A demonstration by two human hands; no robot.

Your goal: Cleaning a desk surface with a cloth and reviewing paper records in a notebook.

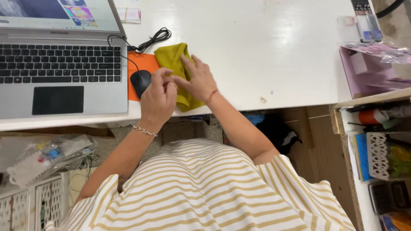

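Grip, right hand (198, 80): lies flat on the olive-green cloth (173, 64), fingers spread and pressing down; nothing is enclosed.
Grip, left hand (157, 99): fingertips drawn together, pinching at the cloth's near left edge, just beside the right hand's thumb.
Cloth position: on the white table (274, 51), close to its front edge; folded into a thick strip running away from the person; its left side overlaps the orange mouse pad (143, 64).
Progress (judged): cloth looks folded at least once, layers visible at the near end; the far end is bunched and uneven, so smoothing or a further fold appears left to do.
Near the hands: black mouse (140, 82) on the pad, just beside the left fingers; its coiled cable (154, 38) lies behind the cloth.
Further out: open laptop (60, 68) at left.
Container, clear box (359, 28): far right of table, holds small cards; detail too small to tell.
Container, pink box (364, 68): open, with papers or packets on top.
Container, plastic bag (47, 156): below table at left, mixed small items.
Container, white baskets (30, 205): lower left, contents unclear.
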